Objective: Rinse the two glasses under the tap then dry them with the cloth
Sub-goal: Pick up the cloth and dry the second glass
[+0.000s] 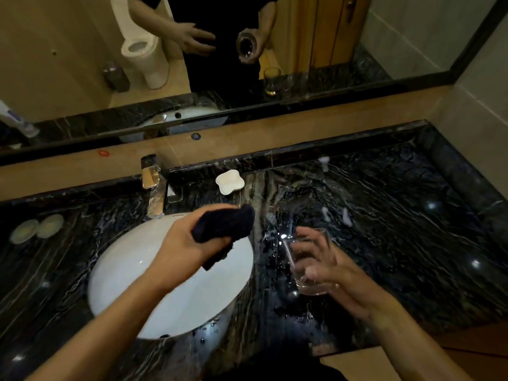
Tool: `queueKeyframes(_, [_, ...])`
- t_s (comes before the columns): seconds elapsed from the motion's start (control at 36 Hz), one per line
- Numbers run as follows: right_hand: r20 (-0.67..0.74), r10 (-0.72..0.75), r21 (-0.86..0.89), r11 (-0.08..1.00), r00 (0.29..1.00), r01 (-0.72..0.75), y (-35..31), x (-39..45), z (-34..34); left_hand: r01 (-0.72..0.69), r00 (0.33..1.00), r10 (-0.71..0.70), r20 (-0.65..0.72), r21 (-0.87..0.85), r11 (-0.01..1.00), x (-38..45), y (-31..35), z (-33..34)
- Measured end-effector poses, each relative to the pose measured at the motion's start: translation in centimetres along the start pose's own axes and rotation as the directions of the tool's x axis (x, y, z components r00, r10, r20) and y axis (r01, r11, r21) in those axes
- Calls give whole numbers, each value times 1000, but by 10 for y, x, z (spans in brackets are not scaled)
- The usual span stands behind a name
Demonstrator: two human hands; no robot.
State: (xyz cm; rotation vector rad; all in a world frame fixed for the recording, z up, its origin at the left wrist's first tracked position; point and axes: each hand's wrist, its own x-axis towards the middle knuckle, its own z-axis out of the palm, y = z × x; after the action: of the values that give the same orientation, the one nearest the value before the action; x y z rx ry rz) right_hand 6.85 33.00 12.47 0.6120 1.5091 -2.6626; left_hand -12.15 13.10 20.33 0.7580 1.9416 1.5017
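Right hand [321, 265] tilted, fingers around a clear glass [308, 259]; left hand [189, 243] over the sink [123, 270], fingers gripping a dark cloth [222, 226].

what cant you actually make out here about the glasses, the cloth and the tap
All from the head view:
- Second glass: seen only as a dim mirror reflection; on the dark counter itself I cannot make it out.
- Glass in the right hand: fingers cover much of it; wet or dry is unclear.
- Cloth: bunched in the left hand, so its full shape is hidden.
- Tap: glare on the spout; whether water runs cannot be told.
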Motion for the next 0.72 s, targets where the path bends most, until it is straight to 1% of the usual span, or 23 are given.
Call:
queueKeyframes(0.06, [-149,-44,14,999,988,47,3,4,11,-39,990,45,-133,45,998,-8,-9,24])
queueKeyframes(0.11, [-257,-55,100,992,965,83,8,10,23,-119,966,156,-204,186,975,-15,-17,51])
queueKeyframes(0.17, [-347,-70,145,981,935,127,12,16,36,-210,933,284,-223,305,929,-20,-24,76])
queueKeyframes(0.22, [-436,-84,197,962,896,186,12,20,47,-260,916,342,-210,340,904,-25,-30,99])
queueKeyframes(0.28, [-527,-87,220,947,846,235,12,24,56,-245,937,312,-161,338,909,-31,-36,115])
queueKeyframes(0.36, [-619,-125,142,953,775,266,16,28,67,-255,949,302,-95,335,907,-40,-42,131])
queueKeyframes(0.42, [-640,-196,81,945,743,318,18,30,72,-238,950,280,-138,262,935,-41,-38,137])
queueKeyframes(0.5, [-652,-274,-45,945,707,324,20,32,73,-129,941,168,-295,147,981,-35,-32,141])
queueKeyframes(0.56, [-642,-301,-99,945,705,312,19,33,74,-89,933,112,-342,82,993,-30,-29,141])
queueKeyframes(0.58, [-634,-301,-100,945,713,310,19,32,73,-84,932,99,-349,58,995,-28,-27,140])
queueKeyframes(0.67, [-605,-246,-1,952,757,308,17,30,72,-75,927,70,-369,-1,997,-20,-24,138])
queueKeyframes(0.72, [-585,-224,50,949,779,311,15,28,71,-36,922,-5,-388,-98,994,-14,-22,135])
